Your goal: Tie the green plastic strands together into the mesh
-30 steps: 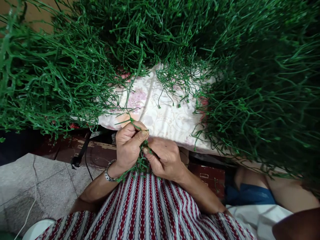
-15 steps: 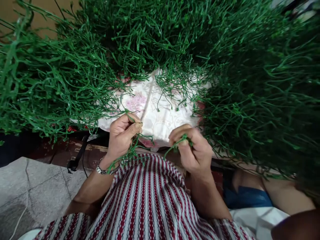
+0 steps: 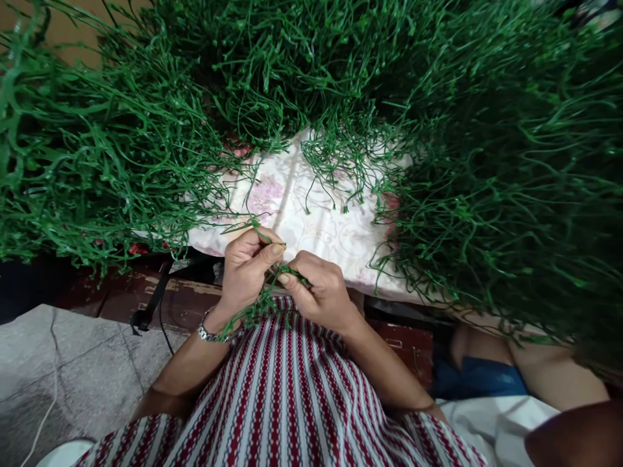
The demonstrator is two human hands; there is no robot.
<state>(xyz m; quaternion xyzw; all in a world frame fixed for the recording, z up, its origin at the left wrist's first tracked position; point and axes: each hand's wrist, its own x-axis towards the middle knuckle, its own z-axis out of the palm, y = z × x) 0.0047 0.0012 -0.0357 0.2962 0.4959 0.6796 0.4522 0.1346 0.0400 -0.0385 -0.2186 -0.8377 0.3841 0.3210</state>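
Observation:
My left hand [image 3: 246, 269] is closed, with thumb and forefinger pinched on a green stem [image 3: 261, 234] that looks like artificial plastic foliage. Below this pinch a branching green sprig [image 3: 260, 310] hangs over the wrist, near a metal watch band [image 3: 210, 332]. Close beside it my right hand [image 3: 324, 292] is closed too, its thumb and fingers gripping green stems [image 3: 291, 273]. These stems meet the sprig under my left fingers; where one piece ends and the other begins cannot be made out. Both hands are just above the near edge of a floral cloth [image 3: 316, 233].
Large heaps of green stems lie at the left [image 3: 107, 162], along the back [image 3: 302, 58] and at the right [image 3: 501, 214]. Some loose stems [image 3: 341, 159] trail onto the cloth. At the lower right is another person's leg [image 3: 559, 376]. A dark strap [image 3: 154, 301] hangs at the left.
My right hand has moved left with its green stems, up beside my left hand. My left hand has shifted slightly right and down, still pinching its stem.

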